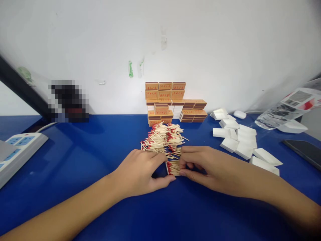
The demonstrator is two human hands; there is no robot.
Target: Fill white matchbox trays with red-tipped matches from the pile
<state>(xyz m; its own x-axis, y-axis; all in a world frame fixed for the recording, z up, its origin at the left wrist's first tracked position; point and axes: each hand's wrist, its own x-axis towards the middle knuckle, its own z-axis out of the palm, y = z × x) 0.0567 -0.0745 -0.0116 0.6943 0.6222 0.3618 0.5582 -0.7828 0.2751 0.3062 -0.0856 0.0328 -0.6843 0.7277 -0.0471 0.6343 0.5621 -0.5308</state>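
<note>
A small matchbox tray (167, 169) filled with red-tipped matches lies on the blue table between my two hands. My left hand (140, 170) grips the tray's left end between thumb and fingers. At the other end, the fingers of my right hand (200, 165) are bent together over the matches and the tray's right side, covering that part. Just beyond the tray spreads a loose pile of matches (160, 139). Behind the pile, printed matchboxes (164, 94) are stacked against the wall.
White empty trays (243, 142) lie scattered on the right, near a clear plastic bottle (273, 112) and a dark phone (303, 152). A white power strip (22, 150) sits at the left edge. A blurred-out dark object (69, 100) stands by the wall.
</note>
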